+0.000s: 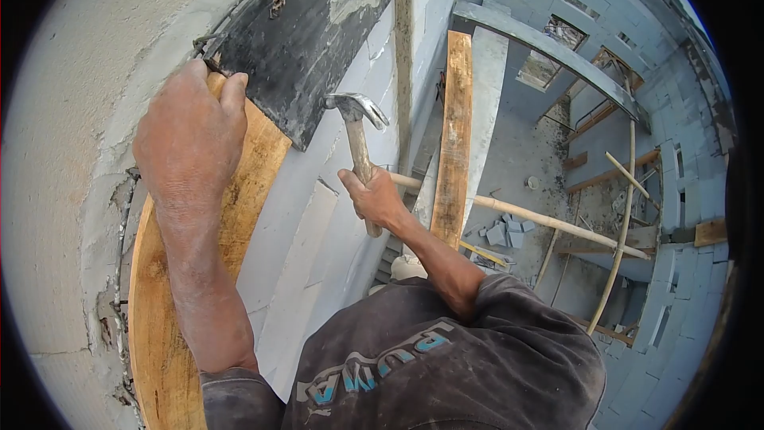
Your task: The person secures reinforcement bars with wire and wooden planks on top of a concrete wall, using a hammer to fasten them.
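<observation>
My right hand [376, 196] is wrapped round the wooden handle of a claw hammer [358, 135], held upright over the wall side with its metal head at the top. The hammer head is close to the edge of a black panel [278, 56] but looks apart from it. My left hand [191, 131] is closed at the upper end of a long wooden board [159, 302], beside the panel's lower corner. The fingertips are hidden behind the hand, and dark wire shows near them. The board runs down under my left forearm along the wall top.
A rough concrete wall [60, 159] with twisted wire along its edge lies left. Below right is a deep room of grey block walls [684, 334]. A narrow upright plank [452, 127], bamboo poles [557, 227] and loose blocks [503, 233] are there.
</observation>
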The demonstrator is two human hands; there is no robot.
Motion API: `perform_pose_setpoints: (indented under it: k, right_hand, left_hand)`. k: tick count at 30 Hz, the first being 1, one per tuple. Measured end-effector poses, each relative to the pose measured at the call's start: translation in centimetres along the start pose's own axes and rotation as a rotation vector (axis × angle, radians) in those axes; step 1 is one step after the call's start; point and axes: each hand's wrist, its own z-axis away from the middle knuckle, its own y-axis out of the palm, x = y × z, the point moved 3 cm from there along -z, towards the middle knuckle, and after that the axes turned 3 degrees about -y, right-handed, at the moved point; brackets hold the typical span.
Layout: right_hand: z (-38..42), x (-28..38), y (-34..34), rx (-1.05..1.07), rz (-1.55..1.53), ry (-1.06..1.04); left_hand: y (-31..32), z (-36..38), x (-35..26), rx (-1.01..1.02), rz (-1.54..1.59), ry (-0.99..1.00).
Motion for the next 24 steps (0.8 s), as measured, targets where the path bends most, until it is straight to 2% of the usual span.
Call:
perform_pose_setpoints:
  k: [3,7,10,13,16,18,20,21,24]
  right_hand:
    - [0.8,0.5,-1.5,0.075,-0.157,0.032]
    - [1.2,-1.5,-2.2,0.011,-0.231,0.009]
    - [1.6,-2.3,-2.8,0.036,-0.204,0.035]
    - [1.9,-1.9,-3.5,0.049,-0.177,0.023]
    - [2.6,-1.5,-3.5,0.052,-0.118,0.001]
    - [2.7,-1.1,-3.5,0.037,-0.07,-0.03]
    - [2.8,-1.0,-3.4,0.077,0.065,-0.095]
    - [2.9,-1.2,-3.0,0.103,0.116,-0.145]
    - [4.1,-2.4,-2.6,0.161,0.176,-0.258]
  left_hand:
    - [0.0,0.0,0.0,0.022,-0.006,-0.002]
    - [-0.4,-0.3,-0.2,0.069,0.014,-0.052]
    - [-2.1,-0.5,-0.8,0.236,0.138,-0.163]
    - [-1.8,0.0,0.1,0.059,0.21,-0.125]
    - [-2.7,1.2,0.7,-0.298,0.292,0.056]
    - [-3.9,2.8,-0.9,-0.308,0.56,0.266]
    - [-2.0,5.1,-3.5,-0.131,0.767,0.645]
    - [-0.1,6.4,-5.1,0.054,0.88,0.786]
    - [6.1,10.7,-9.1,0.117,0.867,0.929]
